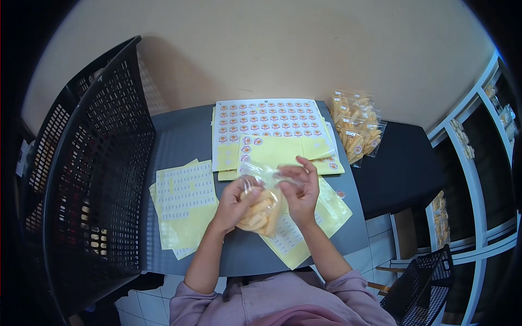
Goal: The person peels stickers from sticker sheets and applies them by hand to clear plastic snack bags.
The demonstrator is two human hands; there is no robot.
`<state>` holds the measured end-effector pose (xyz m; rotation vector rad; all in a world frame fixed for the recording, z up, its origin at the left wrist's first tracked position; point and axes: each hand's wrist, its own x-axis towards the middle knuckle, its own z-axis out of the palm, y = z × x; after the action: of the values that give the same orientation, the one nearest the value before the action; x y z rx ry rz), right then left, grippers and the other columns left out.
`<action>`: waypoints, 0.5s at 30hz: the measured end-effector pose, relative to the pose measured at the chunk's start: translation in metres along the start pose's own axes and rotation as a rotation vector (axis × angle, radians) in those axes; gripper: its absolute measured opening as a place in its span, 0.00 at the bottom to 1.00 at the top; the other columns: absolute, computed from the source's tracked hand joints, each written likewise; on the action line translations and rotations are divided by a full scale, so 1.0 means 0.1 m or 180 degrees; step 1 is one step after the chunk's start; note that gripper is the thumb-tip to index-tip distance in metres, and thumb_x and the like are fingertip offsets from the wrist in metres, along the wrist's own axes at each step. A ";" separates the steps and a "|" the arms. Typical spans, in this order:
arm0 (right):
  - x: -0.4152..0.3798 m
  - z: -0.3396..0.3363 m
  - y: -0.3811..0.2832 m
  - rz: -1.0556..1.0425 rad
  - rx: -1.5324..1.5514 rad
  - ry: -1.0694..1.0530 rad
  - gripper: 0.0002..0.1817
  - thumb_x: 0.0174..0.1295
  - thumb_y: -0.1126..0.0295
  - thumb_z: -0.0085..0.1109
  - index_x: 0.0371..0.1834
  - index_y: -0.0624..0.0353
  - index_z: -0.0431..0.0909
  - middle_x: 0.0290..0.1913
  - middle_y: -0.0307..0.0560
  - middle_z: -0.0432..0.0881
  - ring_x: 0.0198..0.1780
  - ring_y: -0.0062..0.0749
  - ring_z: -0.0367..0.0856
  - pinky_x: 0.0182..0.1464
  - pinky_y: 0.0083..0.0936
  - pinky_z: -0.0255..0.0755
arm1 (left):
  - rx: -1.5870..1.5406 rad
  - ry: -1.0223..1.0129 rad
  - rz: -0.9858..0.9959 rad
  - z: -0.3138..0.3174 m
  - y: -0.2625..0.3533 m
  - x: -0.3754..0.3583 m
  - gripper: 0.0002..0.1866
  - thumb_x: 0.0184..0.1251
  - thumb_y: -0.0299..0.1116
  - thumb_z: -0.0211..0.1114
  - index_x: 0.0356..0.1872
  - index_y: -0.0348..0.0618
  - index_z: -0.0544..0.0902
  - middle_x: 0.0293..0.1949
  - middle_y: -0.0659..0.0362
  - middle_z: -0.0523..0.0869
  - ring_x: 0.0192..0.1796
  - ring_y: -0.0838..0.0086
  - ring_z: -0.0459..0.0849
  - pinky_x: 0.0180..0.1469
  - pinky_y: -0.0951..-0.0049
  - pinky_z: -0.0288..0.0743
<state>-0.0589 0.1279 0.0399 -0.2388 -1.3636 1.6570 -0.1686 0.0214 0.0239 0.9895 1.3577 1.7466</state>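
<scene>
A clear plastic bag of yellow stick snacks (260, 217) is held over the grey table (179, 136). My left hand (237, 200) is closed on the bag's left side, below its top. Beside the bag's upper right side is my right hand (300, 187), thumb and fingers curled and apart; whether its fingertips touch the plastic is unclear. Behind the bag lie sheets of round logo stickers (266, 117), with a partly used yellow sheet (277, 149) on top. Sheets of small printed labels lie to the left (185, 190) and under the bag at the right (288, 239).
Black perforated baskets (98, 163) rise at the left table edge. Filled snack bags (356, 127) are piled at the back right, by a black-covered surface (397, 168). White-framed shelving (478, 217) and another black basket (421, 285) stand farther right.
</scene>
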 end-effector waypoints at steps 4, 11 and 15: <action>0.23 -0.15 0.01 0.0031 -0.0337 0.0115 0.22 0.52 0.76 0.57 0.51 0.62 0.63 0.40 0.46 0.75 0.42 0.24 0.73 0.41 0.20 0.69 | -0.2337 0.0250 -0.0238 -0.28 -0.06 0.10 0.08 0.61 0.33 0.51 0.39 0.41 0.71 0.30 0.62 0.73 0.34 0.79 0.73 0.38 0.76 0.69; 0.94 -0.24 0.33 -0.0203 -0.2707 -0.1151 0.11 0.48 0.78 0.56 0.36 0.58 0.76 0.35 0.44 0.75 0.35 0.30 0.76 0.37 0.24 0.70 | -0.5183 -0.0082 -0.0663 -0.35 -0.25 0.13 0.22 0.59 0.41 0.54 0.45 0.31 0.66 0.28 0.59 0.67 0.25 0.79 0.69 0.31 0.77 0.65; 1.18 -0.17 0.66 -0.0173 -0.3455 -0.1896 0.10 0.52 0.75 0.52 0.38 0.55 0.77 0.37 0.47 0.73 0.40 0.39 0.75 0.42 0.32 0.70 | -0.5303 -0.0189 -0.1000 -0.29 -0.25 0.14 0.28 0.59 0.43 0.55 0.51 0.28 0.61 0.29 0.59 0.66 0.25 0.79 0.69 0.31 0.78 0.65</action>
<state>-0.1459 0.2313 0.0243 -0.3257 -2.6098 0.7923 -0.1990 0.0259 -0.0033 -0.1406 -0.2442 1.7780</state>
